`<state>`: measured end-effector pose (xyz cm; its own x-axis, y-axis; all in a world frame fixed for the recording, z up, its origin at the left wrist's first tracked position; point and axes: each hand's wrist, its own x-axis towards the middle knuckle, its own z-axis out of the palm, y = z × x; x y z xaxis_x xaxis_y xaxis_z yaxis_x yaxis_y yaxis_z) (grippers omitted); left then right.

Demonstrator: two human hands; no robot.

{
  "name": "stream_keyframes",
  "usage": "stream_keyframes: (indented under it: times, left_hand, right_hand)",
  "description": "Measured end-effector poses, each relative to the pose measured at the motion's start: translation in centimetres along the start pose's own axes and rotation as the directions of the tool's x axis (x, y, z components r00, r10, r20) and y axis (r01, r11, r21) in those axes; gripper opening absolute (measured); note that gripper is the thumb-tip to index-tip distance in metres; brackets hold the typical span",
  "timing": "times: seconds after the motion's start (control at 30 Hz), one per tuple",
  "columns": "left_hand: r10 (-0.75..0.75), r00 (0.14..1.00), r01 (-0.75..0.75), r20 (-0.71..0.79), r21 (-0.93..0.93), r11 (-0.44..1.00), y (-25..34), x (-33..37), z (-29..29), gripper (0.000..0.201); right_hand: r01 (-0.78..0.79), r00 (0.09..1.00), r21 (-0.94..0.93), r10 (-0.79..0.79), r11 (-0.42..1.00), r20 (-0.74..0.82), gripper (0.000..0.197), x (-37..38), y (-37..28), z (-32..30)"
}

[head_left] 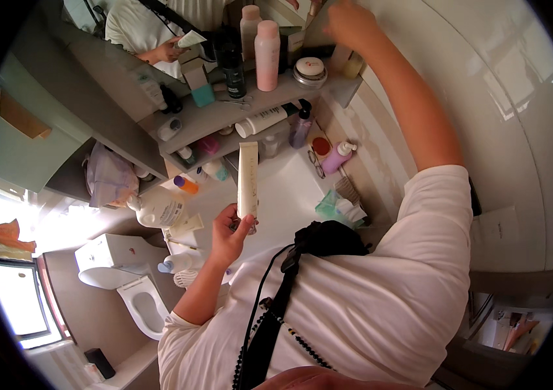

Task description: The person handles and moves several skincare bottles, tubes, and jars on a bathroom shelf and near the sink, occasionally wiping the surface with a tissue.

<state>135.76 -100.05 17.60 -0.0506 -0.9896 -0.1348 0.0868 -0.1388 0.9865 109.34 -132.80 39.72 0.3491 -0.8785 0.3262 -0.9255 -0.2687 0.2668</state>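
Note:
My left hand (230, 235) is wrapped round the lower end of a cream-coloured squeeze tube (248, 179), held upright over the white washbasin (283, 188). Stretched far to the upper right, my right hand (349, 27) is beside the mirror, above the right end of the grey shelf (267, 99). Its fingers are curled, and what they hold, if anything, is hidden. Nearest below that hand are a small bottle (353, 66) and a round white-lidded jar (309, 70). A pink bottle (267, 57) and a black can (231, 68) stand further left.
Under the shelf lie a white tube (265, 121) and a purple pump bottle (300, 127). A lilac pump bottle (338, 157), glasses (316, 164) and a green tissue pack (340, 209) sit at the basin's right. Left are a white jug (159, 210) and a toilet (143, 305).

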Motion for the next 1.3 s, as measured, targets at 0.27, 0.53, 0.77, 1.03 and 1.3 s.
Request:
stream_keyframes:
  times: [0.27,0.53,0.77,1.03,1.3]
  left_hand:
    - [0.01,1.0,-0.01,0.011,-0.047,0.999,-0.2,0.2,-0.6,0.032]
    - [0.017,1.0,-0.017,0.013,-0.01,1.0,0.0,0.3,-0.8,0.031]
    - [0.034,0.999,-0.033,0.026,-0.035,0.999,-0.7,0.0,-1.1,0.033]
    - [-0.009,0.999,0.01,0.033,-0.027,1.0,-0.4,-0.7,-1.2,0.033]
    - [0.0,1.0,0.0,0.013,-0.022,1.0,-0.6,-1.3,-1.4,0.032]
  right_hand:
    - [-0.004,1.0,-0.122,0.007,0.993,0.028,0.037,0.2,2.2,0.4]
    - [0.097,0.981,0.275,-0.138,0.957,0.134,0.031,0.9,5.4,2.0]
    - [0.183,0.983,0.236,-0.176,0.954,-0.05,0.029,-4.6,1.9,-8.4]
    - [0.224,0.967,0.432,-0.255,0.874,0.013,0.04,-3.9,-4.7,-3.6]
    - [0.081,0.976,0.608,-0.187,0.79,0.112,0.034,-3.1,-6.7,-3.5]
